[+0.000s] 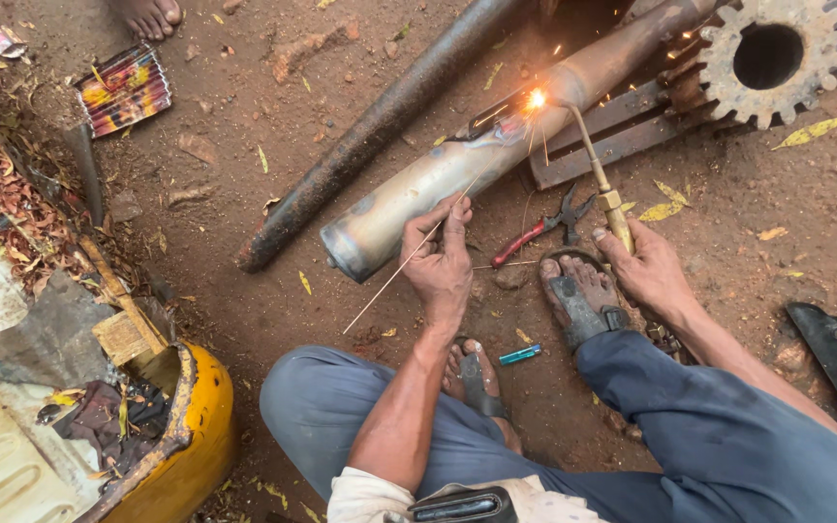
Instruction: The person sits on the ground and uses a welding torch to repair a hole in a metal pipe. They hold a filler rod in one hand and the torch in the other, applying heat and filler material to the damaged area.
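While a yellow bin (201, 426) sits at eight o'clock, the left hand (443, 260) pinches a thin filler rod (401, 267) against the silver exhaust pipe (438, 184) at centre; the right hand (646, 266), at three o'clock, grips a brass torch (601, 179) sparking at one o'clock.

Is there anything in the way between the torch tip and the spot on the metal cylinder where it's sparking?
Nothing visible. The torch in the right hand runs straight to the glowing spot on the metal cylinder. The filler rod in the left hand comes in from the other side.
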Tool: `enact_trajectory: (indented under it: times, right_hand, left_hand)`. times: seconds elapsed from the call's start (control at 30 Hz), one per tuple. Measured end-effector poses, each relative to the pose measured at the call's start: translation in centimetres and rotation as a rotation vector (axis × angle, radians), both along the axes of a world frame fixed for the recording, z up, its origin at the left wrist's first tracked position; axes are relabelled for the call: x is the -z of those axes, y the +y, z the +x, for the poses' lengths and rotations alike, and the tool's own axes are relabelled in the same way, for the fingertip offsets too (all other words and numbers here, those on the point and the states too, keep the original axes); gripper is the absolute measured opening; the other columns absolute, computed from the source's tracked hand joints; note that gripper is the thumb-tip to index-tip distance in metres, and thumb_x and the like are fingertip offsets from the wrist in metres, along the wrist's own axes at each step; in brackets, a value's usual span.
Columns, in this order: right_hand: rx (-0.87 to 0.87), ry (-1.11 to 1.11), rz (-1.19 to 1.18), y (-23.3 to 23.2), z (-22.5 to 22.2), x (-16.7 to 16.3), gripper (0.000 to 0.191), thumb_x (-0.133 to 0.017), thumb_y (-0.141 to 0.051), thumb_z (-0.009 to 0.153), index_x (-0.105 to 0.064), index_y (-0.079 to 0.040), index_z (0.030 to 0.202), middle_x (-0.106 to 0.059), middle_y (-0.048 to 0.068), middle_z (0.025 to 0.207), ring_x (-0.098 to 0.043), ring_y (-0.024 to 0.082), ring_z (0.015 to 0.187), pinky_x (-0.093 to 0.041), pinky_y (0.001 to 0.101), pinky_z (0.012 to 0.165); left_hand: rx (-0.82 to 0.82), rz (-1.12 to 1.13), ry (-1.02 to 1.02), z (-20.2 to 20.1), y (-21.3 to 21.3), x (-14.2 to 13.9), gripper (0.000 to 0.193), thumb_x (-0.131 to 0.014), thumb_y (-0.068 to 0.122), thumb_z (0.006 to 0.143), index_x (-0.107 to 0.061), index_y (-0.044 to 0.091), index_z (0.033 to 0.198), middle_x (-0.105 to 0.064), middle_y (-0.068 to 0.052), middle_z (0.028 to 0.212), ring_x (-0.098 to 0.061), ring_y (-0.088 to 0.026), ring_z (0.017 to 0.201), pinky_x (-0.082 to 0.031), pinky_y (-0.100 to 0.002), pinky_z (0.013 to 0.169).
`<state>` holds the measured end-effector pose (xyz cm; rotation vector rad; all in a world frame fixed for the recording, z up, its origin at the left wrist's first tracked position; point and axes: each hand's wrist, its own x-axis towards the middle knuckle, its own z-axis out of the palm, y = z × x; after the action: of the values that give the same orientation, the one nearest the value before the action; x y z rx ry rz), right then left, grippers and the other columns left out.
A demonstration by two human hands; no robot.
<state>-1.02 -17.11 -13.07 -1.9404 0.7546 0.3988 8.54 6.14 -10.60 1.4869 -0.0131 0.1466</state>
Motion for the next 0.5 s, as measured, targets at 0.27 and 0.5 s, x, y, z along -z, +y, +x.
enact_trajectory:
  times: [0.27,0.5]
  right_hand:
    - [-0.008,0.007,-0.011,0.1,0.2,-0.5,0.034,-0.060,-0.040,0.100,-0.064,-0.007,0.105,-0.059,0.008,0.068,-0.055,0.016,0.058,-0.045,0.0369,0.052]
    - [0.050,0.092,0.060,0.4,0.4,-1.5,0.033,-0.059,-0.041,0.100,-0.062,-0.008,0.102,-0.056,0.007,0.067,-0.051,0.017,0.052,-0.041,0.0387,0.046]
  left_hand:
    - [0.003,0.000,-0.024,-0.1,0.2,0.4,0.011,-0.063,0.002,0.105,-0.058,-0.006,0.110,-0.072,-0.025,0.120,-0.074,-0.023,0.105,-0.063,-0.032,0.094]
    - [0.004,0.011,0.007,-0.1,0.4,0.5,0.012,-0.064,0.002,0.103,-0.058,-0.005,0.111,-0.072,-0.023,0.118,-0.074,-0.022,0.105,-0.063,-0.031,0.093]
